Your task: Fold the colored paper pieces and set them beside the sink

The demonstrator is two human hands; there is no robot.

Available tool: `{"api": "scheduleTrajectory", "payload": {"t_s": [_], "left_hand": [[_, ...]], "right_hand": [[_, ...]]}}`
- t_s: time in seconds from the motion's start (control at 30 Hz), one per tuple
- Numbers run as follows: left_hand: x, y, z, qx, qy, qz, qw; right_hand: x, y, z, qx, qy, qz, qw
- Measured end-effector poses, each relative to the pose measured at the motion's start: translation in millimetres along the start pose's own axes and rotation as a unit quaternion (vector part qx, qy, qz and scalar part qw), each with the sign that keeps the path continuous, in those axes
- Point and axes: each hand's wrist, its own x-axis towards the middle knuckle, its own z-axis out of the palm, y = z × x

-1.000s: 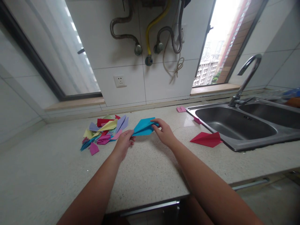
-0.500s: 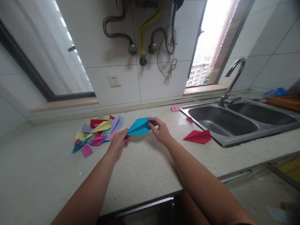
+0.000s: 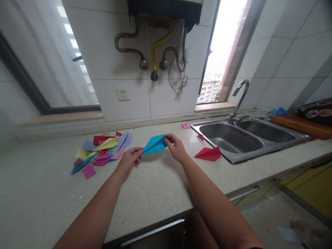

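Note:
A blue paper plane (image 3: pixel 155 144) is held above the counter between both hands. My left hand (image 3: pixel 129 159) pinches its pointed nose, and my right hand (image 3: pixel 175 145) grips the wide tail end, with the thumb on top. To the left lies a heap of folded paper planes (image 3: pixel 106 144) in yellow, purple, red, pink and blue. A small magenta folded paper (image 3: pixel 89 171) rests at the heap's front edge. On the right, a red paper plane (image 3: pixel 208 154) lies on the counter, its tail against the sink's rim.
A double steel sink (image 3: pixel 230 152) with a curved tap (image 3: pixel 240 97) is set into the speckled counter (image 3: pixel 155 193). Pink folded paper (image 3: pixel 186 125) lies by the sink's back left corner. A wooden board (image 3: pixel 298 125) stands at far right. Pipes (image 3: pixel 129 51) hang on the wall.
The camera view has tilted up and turned a little to the right, showing more of the wall unit and the board. Both hands keep hold of the blue paper plane in nearly the same pose.

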Motion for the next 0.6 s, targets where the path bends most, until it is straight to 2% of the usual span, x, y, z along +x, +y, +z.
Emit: {"api": "scheduleTrajectory", "payload": {"t_s": [0.2, 0.37, 0.6], "left_hand": [[-4.3, 6.1, 4.3, 0.026, -0.042, 0.022, 0.999], [-7.0, 3.9, 7.3, 0.058, -0.063, 0.035, 0.996], [-14.4, 1.9, 13.5, 0.101, -0.153, -0.045, 0.982]], "right_hand": [[-5.3, 3.9, -11.8, -0.001, 0.025, 0.024, 0.999], [-18.9, 3.1, -25.2, -0.021, 0.016, 0.041, 0.999], [-35.8, -4.3, -47.4, -0.033, 0.033, 0.051, 0.998]]}}
